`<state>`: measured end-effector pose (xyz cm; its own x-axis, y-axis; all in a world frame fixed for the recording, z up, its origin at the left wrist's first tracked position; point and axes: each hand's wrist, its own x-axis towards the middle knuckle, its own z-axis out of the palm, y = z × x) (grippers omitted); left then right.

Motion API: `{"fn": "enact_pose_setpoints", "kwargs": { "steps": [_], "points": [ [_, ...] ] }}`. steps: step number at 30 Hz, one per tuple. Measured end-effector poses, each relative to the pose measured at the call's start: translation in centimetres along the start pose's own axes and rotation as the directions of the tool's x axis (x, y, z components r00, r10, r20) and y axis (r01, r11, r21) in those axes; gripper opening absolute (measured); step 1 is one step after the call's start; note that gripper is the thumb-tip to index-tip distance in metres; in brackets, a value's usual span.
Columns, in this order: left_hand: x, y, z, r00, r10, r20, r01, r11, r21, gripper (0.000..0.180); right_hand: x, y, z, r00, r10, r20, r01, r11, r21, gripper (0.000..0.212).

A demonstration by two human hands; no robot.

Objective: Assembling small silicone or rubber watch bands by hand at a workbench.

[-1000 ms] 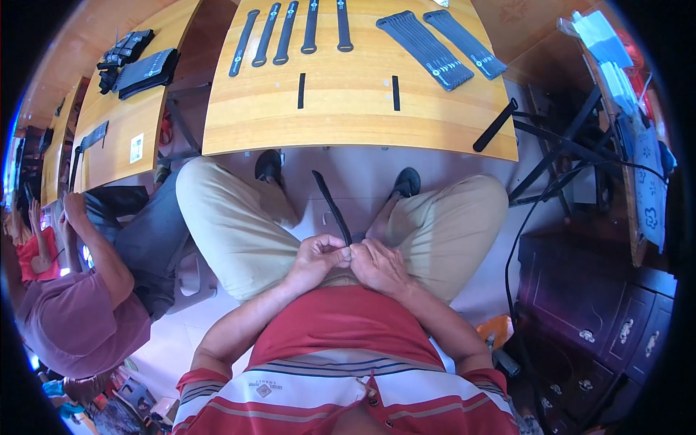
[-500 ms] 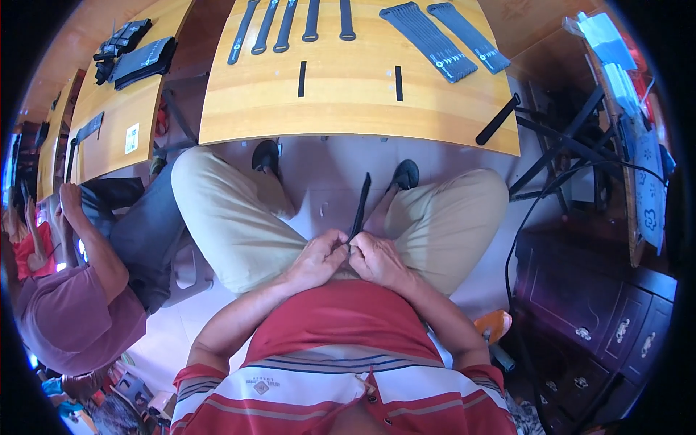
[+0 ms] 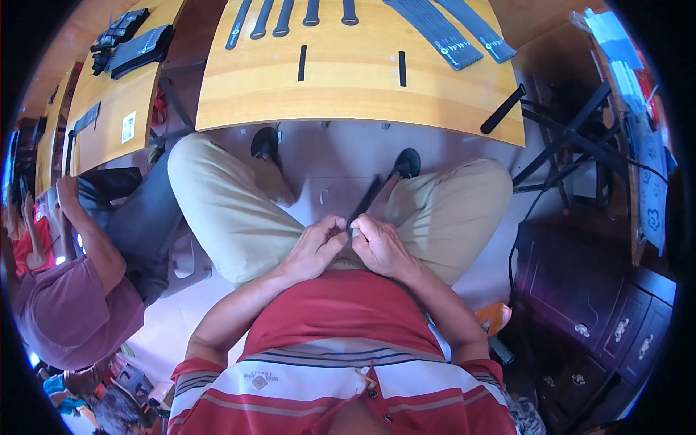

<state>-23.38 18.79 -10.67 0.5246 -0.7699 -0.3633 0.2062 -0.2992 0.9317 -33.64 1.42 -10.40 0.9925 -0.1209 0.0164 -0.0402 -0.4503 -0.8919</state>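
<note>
Above my lap I hold a narrow black strap (image 3: 366,199) by its near end, its free length slanting up and away to the right. My left hand (image 3: 315,248) has thumb and fingers pinched at that end. My right hand (image 3: 378,245), closed right beside it, grips the strap too. The fingers hide the exact end. Ahead, on the wooden table (image 3: 348,105), lie several dark grey straps (image 3: 283,22) with looped ends and a fanned stack of straps (image 3: 438,36). Two short black strips (image 3: 302,63) lie nearer to me.
A black strip (image 3: 502,109) juts over the table's right front edge. Another person (image 3: 80,297) sits at my left, by a neighbouring table (image 3: 109,138) bearing a strap stack (image 3: 141,52). Dark drawers (image 3: 580,304) and a cable (image 3: 516,254) are at my right.
My hands have risen slightly, and the strap's far end has tipped to the right and lower. The table sits a little higher in the picture.
</note>
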Motion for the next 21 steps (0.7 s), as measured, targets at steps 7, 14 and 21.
{"fn": "enact_pose_setpoints", "kwargs": {
  "steps": [7,14,21],
  "points": [
    [0.0,0.1,0.0,0.999,0.042,0.004,-0.042,0.999,0.012,0.031,-0.3,0.0,-0.2,1.0,0.007,0.028,-0.009,0.996,0.091,0.009],
    [-0.1,-0.1,0.0,0.999,-0.022,0.031,0.023,0.999,-0.031,0.023,-0.5,0.3,0.3,1.0,-0.009,0.005,0.009,1.0,0.008,0.007],
    [0.4,0.7,0.0,1.0,0.019,0.007,-0.018,0.982,-0.188,0.019,0.3,-0.5,-0.4,0.999,0.042,-0.022,-0.041,0.999,0.02,0.014]
  ]
}}
